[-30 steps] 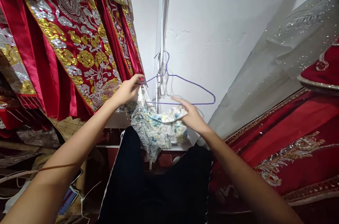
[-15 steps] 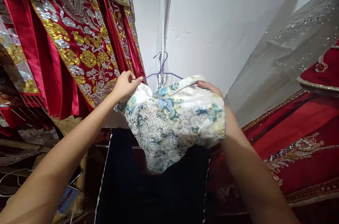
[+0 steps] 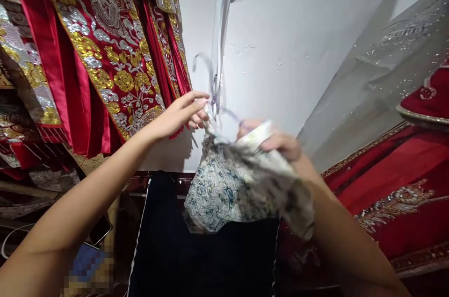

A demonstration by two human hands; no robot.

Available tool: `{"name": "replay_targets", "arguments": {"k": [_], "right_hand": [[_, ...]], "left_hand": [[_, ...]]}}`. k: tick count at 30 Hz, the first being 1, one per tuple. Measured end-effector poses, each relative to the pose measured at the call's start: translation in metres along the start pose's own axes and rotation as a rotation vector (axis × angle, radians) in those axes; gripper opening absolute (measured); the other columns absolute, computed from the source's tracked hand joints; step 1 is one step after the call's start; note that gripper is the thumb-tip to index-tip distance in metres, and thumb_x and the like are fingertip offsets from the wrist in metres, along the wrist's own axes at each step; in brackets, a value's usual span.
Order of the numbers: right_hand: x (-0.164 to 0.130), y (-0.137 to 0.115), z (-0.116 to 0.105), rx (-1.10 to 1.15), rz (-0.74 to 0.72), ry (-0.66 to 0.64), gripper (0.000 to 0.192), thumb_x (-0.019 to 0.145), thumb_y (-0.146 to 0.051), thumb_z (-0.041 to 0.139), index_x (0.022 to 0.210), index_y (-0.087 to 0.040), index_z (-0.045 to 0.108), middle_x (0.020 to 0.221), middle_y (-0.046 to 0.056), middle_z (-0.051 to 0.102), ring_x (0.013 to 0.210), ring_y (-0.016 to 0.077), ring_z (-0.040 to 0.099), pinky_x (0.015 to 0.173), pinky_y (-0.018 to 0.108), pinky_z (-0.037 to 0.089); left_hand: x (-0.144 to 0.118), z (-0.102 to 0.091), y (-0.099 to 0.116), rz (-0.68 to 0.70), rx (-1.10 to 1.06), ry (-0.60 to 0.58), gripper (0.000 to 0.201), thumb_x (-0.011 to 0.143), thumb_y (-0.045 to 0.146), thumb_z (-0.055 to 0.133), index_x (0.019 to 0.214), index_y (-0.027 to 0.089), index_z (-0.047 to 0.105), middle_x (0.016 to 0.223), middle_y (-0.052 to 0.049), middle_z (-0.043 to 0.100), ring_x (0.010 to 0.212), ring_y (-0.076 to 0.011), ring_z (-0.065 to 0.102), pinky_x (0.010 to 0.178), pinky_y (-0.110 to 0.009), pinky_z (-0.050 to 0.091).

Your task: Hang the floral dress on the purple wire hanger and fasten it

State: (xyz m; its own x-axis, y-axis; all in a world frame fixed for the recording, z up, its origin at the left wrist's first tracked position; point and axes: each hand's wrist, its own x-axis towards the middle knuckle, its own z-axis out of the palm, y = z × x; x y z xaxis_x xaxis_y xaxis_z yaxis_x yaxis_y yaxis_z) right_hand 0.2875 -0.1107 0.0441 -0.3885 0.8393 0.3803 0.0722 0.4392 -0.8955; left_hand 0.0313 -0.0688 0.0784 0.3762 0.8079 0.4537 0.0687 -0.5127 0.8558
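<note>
A white short-sleeved top (image 3: 217,184) with a blue-green floral pattern hangs slanted from a thin purple hanger (image 3: 229,113), blurred by motion. At the top's upper left edge, the thumb and forefinger of my left hand (image 3: 189,110) pinch the cloth beside the hanger's neck; the other fingers are loosely curled. My right hand (image 3: 280,143), smeared by movement, grips the white shoulder cloth on the other side. The right part of the hanger shows bare between my hands. The hook is a faint blur against the wall.
Red gowns embroidered in gold and silver (image 3: 122,68) hang at the left. On the right are a sheer sparkling veil (image 3: 386,58) and red beaded garments (image 3: 396,184). White ribbons (image 3: 224,21) hang by the wall (image 3: 280,16). Dark cloth (image 3: 210,264) lies below the top.
My left hand has moved right, toward the hanger's neck. My right hand has moved down and slightly inward, pulling the shoulder cloth; the top has crumpled and its right sleeve now droops.
</note>
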Motion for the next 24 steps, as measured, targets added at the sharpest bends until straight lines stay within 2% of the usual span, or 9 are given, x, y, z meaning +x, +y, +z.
{"name": "replay_targets", "arguments": {"k": [3, 4, 6, 8, 9, 12, 15, 20, 24], "right_hand": [[0.001, -0.001, 0.022, -0.124, 0.038, -0.378, 0.033, 0.076, -0.049, 0.072, 0.084, -0.017, 0.071, 0.076, 0.003, 0.067, 0.067, 0.02, 0.063, 0.061, 0.033, 0.053], [0.004, 0.003, 0.025, -0.215, 0.008, -0.384, 0.03, 0.083, -0.047, 0.067, 0.089, -0.018, 0.071, 0.077, 0.004, 0.067, 0.071, 0.0204, 0.064, 0.066, 0.034, 0.053], [0.01, 0.018, 0.021, -0.455, -0.113, -0.184, 0.028, 0.09, -0.042, 0.06, 0.107, -0.02, 0.069, 0.088, 0.006, 0.069, 0.084, 0.0235, 0.065, 0.08, 0.04, 0.053], [0.016, 0.038, 0.012, -0.693, -0.251, 0.037, 0.051, 0.087, -0.041, 0.066, 0.133, -0.023, 0.057, 0.115, 0.012, 0.066, 0.109, 0.031, 0.061, 0.097, 0.05, 0.048], [0.018, 0.049, 0.007, -0.792, -0.309, 0.068, 0.07, 0.082, -0.042, 0.071, 0.145, -0.024, 0.046, 0.133, 0.015, 0.058, 0.124, 0.0353, 0.053, 0.105, 0.056, 0.042], [0.019, 0.072, 0.007, -0.976, -0.458, -0.035, 0.113, 0.073, -0.043, 0.08, 0.16, -0.026, 0.011, 0.162, 0.017, 0.024, 0.148, 0.0403, 0.023, 0.118, 0.065, 0.021], [0.021, 0.078, 0.023, -1.05, -0.617, -0.038, 0.109, 0.081, -0.026, 0.07, 0.16, -0.03, -0.005, 0.164, 0.015, 0.017, 0.152, 0.0364, 0.017, 0.121, 0.066, 0.01], [0.034, 0.064, 0.054, -0.976, -0.865, -0.055, 0.104, 0.08, -0.009, 0.059, 0.158, -0.038, -0.003, 0.162, 0.011, 0.021, 0.15, 0.0345, 0.025, 0.119, 0.07, 0.014], [0.022, 0.038, 0.067, -0.809, -0.962, -0.264, 0.102, 0.076, -0.011, 0.059, 0.159, -0.033, 0.003, 0.165, 0.011, 0.013, 0.151, 0.0333, 0.023, 0.12, 0.059, 0.026]], "left_hand": [[-0.013, 0.017, 0.004, 0.019, 0.132, -0.071, 0.033, 0.089, 0.045, 0.067, 0.076, 0.014, 0.068, 0.064, -0.001, 0.061, 0.058, -0.0125, 0.059, 0.058, -0.024, 0.048], [-0.019, 0.021, 0.002, 0.043, 0.201, -0.08, 0.039, 0.09, 0.045, 0.065, 0.067, 0.014, 0.065, 0.059, -0.001, 0.058, 0.055, -0.0116, 0.056, 0.056, -0.024, 0.045], [-0.032, 0.025, -0.001, 0.062, 0.295, -0.089, 0.048, 0.093, 0.046, 0.058, 0.056, 0.016, 0.06, 0.052, 0.0, 0.054, 0.05, -0.0105, 0.051, 0.054, -0.023, 0.041], [-0.045, 0.023, -0.002, 0.042, 0.314, -0.117, 0.053, 0.096, 0.047, 0.053, 0.052, 0.017, 0.057, 0.05, 0.0, 0.053, 0.049, -0.0108, 0.049, 0.055, -0.024, 0.041], [-0.05, 0.02, -0.001, 0.028, 0.299, -0.136, 0.054, 0.097, 0.047, 0.051, 0.052, 0.017, 0.056, 0.051, -0.001, 0.055, 0.049, -0.0114, 0.05, 0.056, -0.025, 0.042], [-0.056, 0.012, 0.005, 0.011, 0.205, -0.176, 0.057, 0.097, 0.051, 0.048, 0.052, 0.018, 0.057, 0.056, -0.004, 0.061, 0.055, -0.0145, 0.057, 0.062, -0.028, 0.047], [-0.049, 0.005, 0.003, 0.023, 0.058, -0.182, 0.059, 0.095, 0.056, 0.05, 0.049, 0.019, 0.054, 0.058, -0.006, 0.063, 0.059, -0.0171, 0.061, 0.066, -0.031, 0.05], [-0.021, -0.009, -0.023, -0.026, -0.236, -0.165, 0.06, 0.086, 0.061, 0.062, 0.048, 0.017, 0.049, 0.06, -0.007, 0.064, 0.057, -0.015, 0.061, 0.062, -0.028, 0.051], [-0.014, -0.022, -0.037, -0.071, -0.297, -0.132, 0.048, 0.086, 0.055, 0.067, 0.062, 0.015, 0.054, 0.062, -0.005, 0.066, 0.058, -0.0135, 0.063, 0.059, -0.024, 0.05]]}}
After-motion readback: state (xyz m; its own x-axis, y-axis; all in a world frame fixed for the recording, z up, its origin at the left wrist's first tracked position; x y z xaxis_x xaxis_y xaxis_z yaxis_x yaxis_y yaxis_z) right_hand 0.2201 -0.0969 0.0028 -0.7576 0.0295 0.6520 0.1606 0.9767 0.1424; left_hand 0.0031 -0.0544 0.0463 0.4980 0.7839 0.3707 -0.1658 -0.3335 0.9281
